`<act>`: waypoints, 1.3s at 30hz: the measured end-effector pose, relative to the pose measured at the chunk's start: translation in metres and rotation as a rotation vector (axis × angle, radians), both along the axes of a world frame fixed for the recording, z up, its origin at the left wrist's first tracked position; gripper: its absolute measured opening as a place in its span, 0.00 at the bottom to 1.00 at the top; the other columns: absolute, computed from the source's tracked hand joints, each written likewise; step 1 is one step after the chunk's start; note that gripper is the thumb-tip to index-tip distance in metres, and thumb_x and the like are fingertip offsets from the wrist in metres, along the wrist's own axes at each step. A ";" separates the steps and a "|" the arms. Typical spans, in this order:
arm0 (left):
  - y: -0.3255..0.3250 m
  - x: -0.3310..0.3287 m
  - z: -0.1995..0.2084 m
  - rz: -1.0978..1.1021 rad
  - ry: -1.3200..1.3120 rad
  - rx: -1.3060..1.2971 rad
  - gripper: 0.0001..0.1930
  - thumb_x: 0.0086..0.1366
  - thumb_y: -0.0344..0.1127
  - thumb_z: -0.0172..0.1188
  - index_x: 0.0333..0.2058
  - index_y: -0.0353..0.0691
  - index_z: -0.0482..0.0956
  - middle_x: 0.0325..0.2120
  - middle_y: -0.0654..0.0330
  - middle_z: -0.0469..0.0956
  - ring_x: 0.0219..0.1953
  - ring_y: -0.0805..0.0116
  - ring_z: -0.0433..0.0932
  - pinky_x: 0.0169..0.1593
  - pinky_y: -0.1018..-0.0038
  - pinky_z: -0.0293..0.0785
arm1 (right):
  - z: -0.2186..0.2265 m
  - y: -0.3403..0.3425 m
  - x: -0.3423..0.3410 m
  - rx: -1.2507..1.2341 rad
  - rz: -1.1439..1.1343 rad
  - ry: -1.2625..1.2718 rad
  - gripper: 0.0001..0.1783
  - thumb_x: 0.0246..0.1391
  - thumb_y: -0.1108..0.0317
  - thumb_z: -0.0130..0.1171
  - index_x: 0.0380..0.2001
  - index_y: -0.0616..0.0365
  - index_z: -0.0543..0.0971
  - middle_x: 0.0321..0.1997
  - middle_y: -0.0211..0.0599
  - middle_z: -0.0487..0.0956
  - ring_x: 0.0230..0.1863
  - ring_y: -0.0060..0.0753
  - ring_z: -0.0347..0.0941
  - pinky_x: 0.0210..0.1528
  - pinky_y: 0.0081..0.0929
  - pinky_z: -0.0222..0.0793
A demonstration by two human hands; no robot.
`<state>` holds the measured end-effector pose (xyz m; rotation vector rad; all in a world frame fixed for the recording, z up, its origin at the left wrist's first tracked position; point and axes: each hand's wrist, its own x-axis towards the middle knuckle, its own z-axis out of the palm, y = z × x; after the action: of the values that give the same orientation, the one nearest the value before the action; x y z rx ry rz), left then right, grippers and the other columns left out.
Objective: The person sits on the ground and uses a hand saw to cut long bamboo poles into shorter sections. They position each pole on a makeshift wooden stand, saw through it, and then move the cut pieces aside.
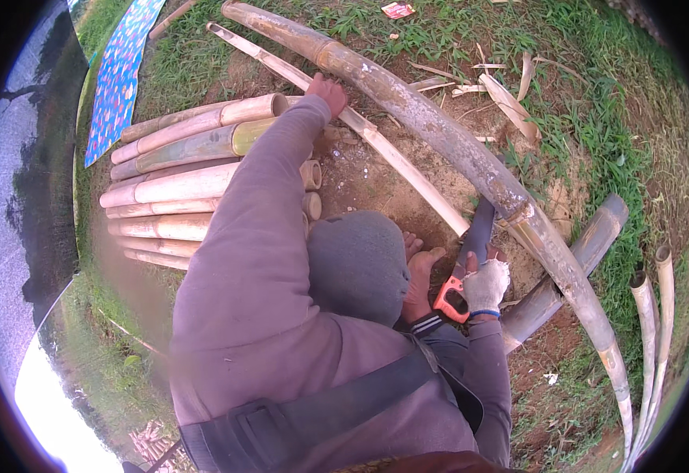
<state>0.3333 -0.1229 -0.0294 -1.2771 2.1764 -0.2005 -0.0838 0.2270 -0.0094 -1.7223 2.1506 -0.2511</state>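
At the far left we see a blue patterned sheet (117, 87) on the grass, and just beside it a stack of cut bamboo lengths (183, 186), laid roughly parallel. Next, we note the left hand (328, 94), its fingers closed around the narrow bamboo pole (407, 169), which slants from upper left down toward the centre, its lower end near the saw's blade. Below that end we find a bare foot (419, 284) on the soil. Just beside the foot is the saw (449, 299), orange-handled, its dark blade pointing upward. The right hand (486, 285), in a whitish glove, lies against the saw near the junction of blade and handle; we cannot tell how far its fingers close, or whether they grip the tool. Further right, a thick bamboo pole (439, 126) crosses above a shorter grey log (597, 229); at the edge we observe slender poles (664, 296).
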 end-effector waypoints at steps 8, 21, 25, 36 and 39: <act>0.111 -0.016 0.014 -0.202 0.609 -0.271 0.11 0.59 0.37 0.65 0.42 0.55 0.85 0.42 0.64 0.80 0.49 0.61 0.80 0.59 0.55 0.67 | 0.056 -0.030 0.024 0.177 0.379 0.025 0.23 0.62 0.54 0.70 0.49 0.64 0.86 0.35 0.56 0.86 0.40 0.64 0.85 0.46 0.57 0.79; 0.061 -0.001 0.053 -0.218 0.585 -0.436 0.24 0.62 0.32 0.66 0.58 0.58 0.80 0.55 0.65 0.79 0.67 0.60 0.75 0.76 0.38 0.57 | 0.072 -0.055 0.043 -0.228 0.240 -0.128 0.20 0.67 0.60 0.65 0.59 0.54 0.81 0.43 0.56 0.84 0.45 0.65 0.81 0.45 0.57 0.76; 0.041 0.002 0.045 -0.147 0.528 -0.384 0.24 0.64 0.31 0.64 0.59 0.58 0.79 0.59 0.64 0.78 0.69 0.58 0.73 0.76 0.37 0.57 | 0.076 -0.075 0.051 -0.229 0.254 -0.020 0.25 0.64 0.61 0.67 0.62 0.53 0.80 0.42 0.53 0.81 0.43 0.62 0.82 0.44 0.56 0.76; 0.008 -0.008 0.043 -0.288 0.669 -0.185 0.25 0.64 0.32 0.67 0.60 0.52 0.78 0.60 0.58 0.80 0.67 0.52 0.76 0.74 0.53 0.67 | 0.086 -0.090 0.018 -0.306 0.319 0.041 0.26 0.63 0.63 0.67 0.64 0.56 0.81 0.45 0.55 0.82 0.46 0.64 0.82 0.49 0.56 0.77; 0.002 -0.003 0.052 -0.339 0.675 -0.155 0.27 0.62 0.32 0.69 0.61 0.50 0.78 0.60 0.56 0.80 0.65 0.49 0.77 0.73 0.54 0.70 | 0.094 -0.094 0.012 -0.169 0.295 0.089 0.27 0.64 0.60 0.67 0.64 0.55 0.81 0.45 0.53 0.82 0.45 0.62 0.82 0.49 0.56 0.77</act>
<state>0.3303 -0.1207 0.0228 -1.1540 3.0077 -0.0745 -0.0714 0.1325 0.0848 -2.1560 1.9469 -0.2865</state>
